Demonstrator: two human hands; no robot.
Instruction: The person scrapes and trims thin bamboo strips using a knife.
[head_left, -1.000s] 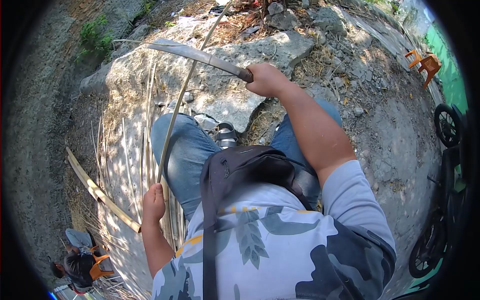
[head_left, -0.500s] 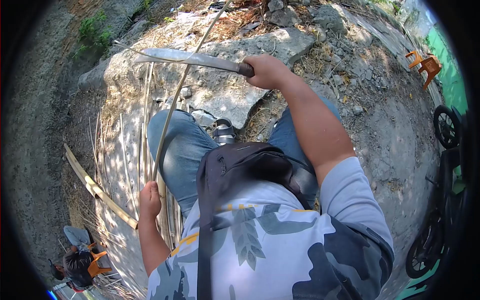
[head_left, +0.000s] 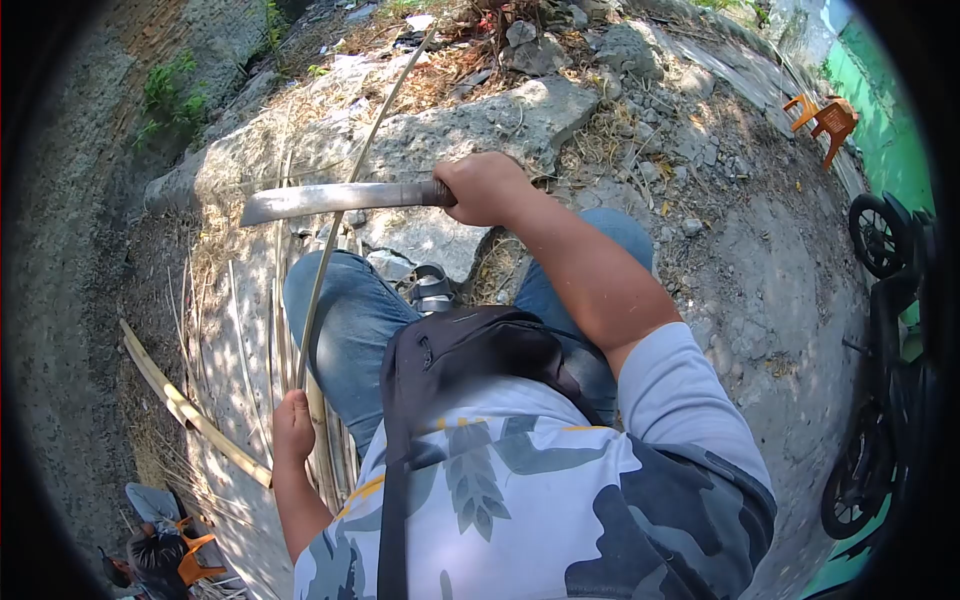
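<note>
My right hand (head_left: 483, 188) is wrapped round the dark handle of a machete (head_left: 330, 200), its broad blade pointing left. The blade lies across a long, thin bamboo strip (head_left: 362, 150), apparently touching it. At the strip's lower end my left hand (head_left: 293, 425) is closed on it, thumb uppermost, beside my knee. From there the strip slants up and away to the right, past the blade. Several more bamboo strips (head_left: 320, 440) lie on the ground beside my left leg, partly hidden by my hand and knee.
A split bamboo piece (head_left: 200, 425) lies to the left. Ahead is a broken concrete slab (head_left: 500, 125) with rubble round it. At lower left a person (head_left: 155, 550) sits on an orange chair (head_left: 195, 560). A motorbike (head_left: 880, 370) and orange plastic chairs (head_left: 828, 120) stand at right.
The machete has come down along the strip, nearer to my knees. A thin curled sliver seen at the blade before no longer shows there. My left hand keeps its hold.
</note>
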